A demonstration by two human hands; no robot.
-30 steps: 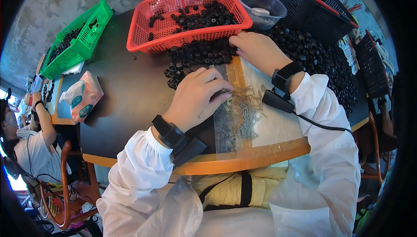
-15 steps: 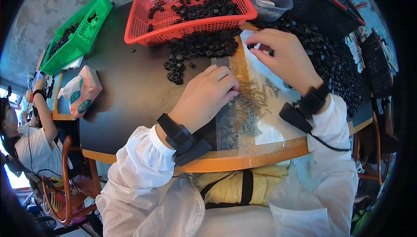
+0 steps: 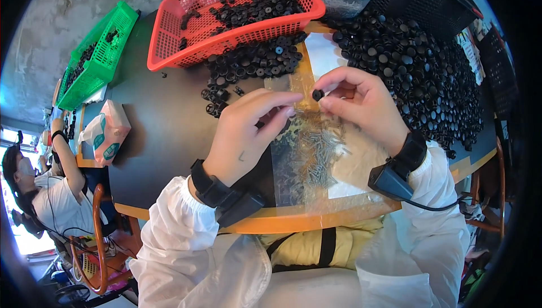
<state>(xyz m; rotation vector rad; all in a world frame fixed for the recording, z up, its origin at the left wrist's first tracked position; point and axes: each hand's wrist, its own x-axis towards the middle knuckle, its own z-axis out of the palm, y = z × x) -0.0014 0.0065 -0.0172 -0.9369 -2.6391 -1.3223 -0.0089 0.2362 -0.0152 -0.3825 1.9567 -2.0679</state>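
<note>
My right hand (image 3: 364,102) pinches a small round black plastic knob (image 3: 318,95) between thumb and fingers, its holed face turned towards my left hand. Facing it across a short gap, my left hand (image 3: 245,124) has thumb and forefinger closed at the tips on what looks like a thin metal pin (image 3: 298,110), mostly too small to make out. Below both hands, a loose pile of metal pins (image 3: 319,153) lies on clear plastic and tape at the table's front. Beyond my left hand spreads a heap of black ring-shaped parts (image 3: 254,62).
A red basket (image 3: 234,40) of black parts stands at the back, beside a clear plastic tub (image 3: 344,6). Black caps (image 3: 423,77) are heaped at the right. A tissue pack (image 3: 110,133) and a green basket (image 3: 107,54) are at the left, near another person (image 3: 62,195).
My left hand has lifted from the pin pile with fingertips pinched. My right hand has come nearer, down and left, bringing the black knob in front of the left fingertips.
</note>
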